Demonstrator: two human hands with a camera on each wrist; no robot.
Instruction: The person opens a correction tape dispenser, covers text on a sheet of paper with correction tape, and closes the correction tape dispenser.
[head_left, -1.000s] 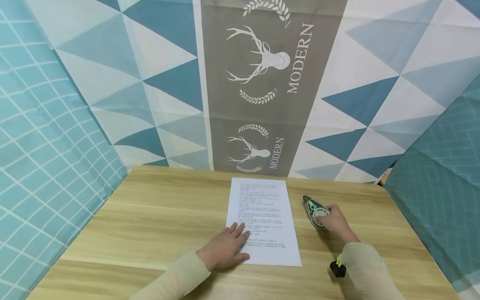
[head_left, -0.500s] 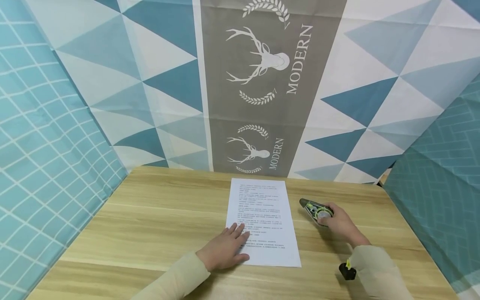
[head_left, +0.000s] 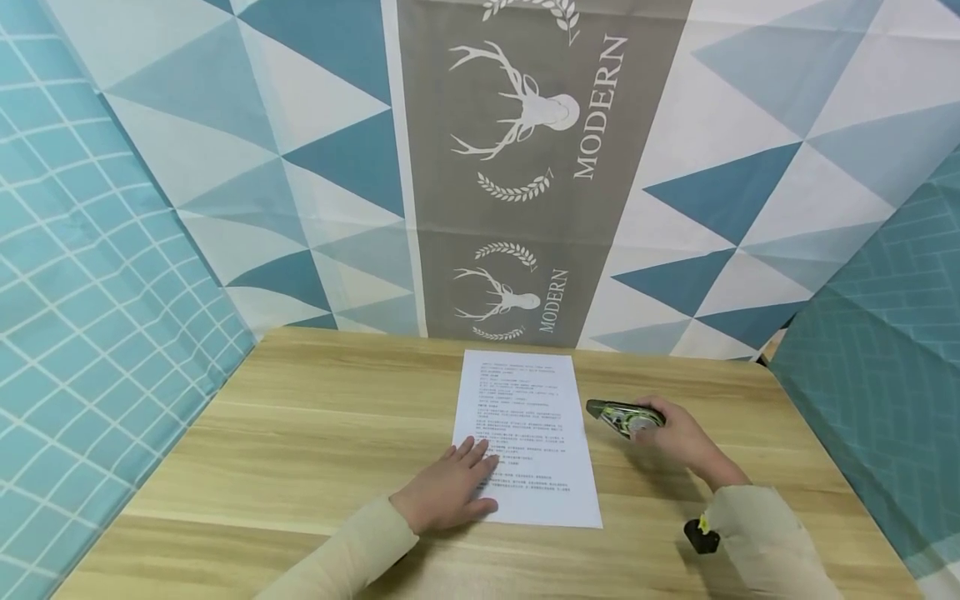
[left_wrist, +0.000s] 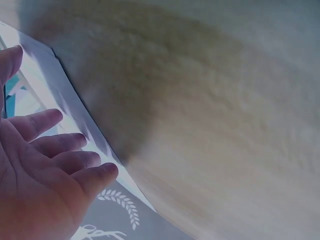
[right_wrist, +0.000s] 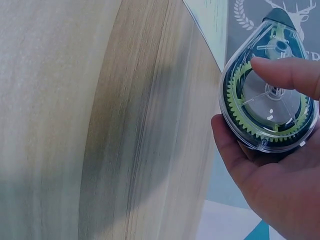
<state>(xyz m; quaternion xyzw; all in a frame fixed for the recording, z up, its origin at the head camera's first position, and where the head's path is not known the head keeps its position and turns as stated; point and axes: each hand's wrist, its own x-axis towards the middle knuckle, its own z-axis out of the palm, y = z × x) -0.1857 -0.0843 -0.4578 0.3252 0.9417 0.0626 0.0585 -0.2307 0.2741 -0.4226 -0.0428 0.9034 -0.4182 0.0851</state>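
Note:
A white sheet of printed paper (head_left: 525, 417) lies on the wooden table. My left hand (head_left: 448, 490) rests flat on its lower left part, fingers straight and slightly spread. To the right of the sheet, my right hand (head_left: 678, 435) holds a correction tape dispenser (head_left: 617, 416), its dark tip pointing left toward the paper's edge. In the right wrist view the dispenser (right_wrist: 267, 100) shows a clear teardrop case with a green toothed wheel inside. The thumb (right_wrist: 285, 74) presses on its face, with fingers curled behind. In the left wrist view the left hand (left_wrist: 45, 165) has its palm showing.
The wooden table (head_left: 315, 433) meets a patterned curtain (head_left: 502, 183) at its back edge. Blue checked cloth (head_left: 105, 333) hangs on the left, and teal cloth (head_left: 877, 358) on the right. A small black device (head_left: 701, 536) hangs at the right wrist.
The right hand has turned the correction tape dispenser so its tip points left, and brought the tip closer to the paper. My left hand stays on the sheet.

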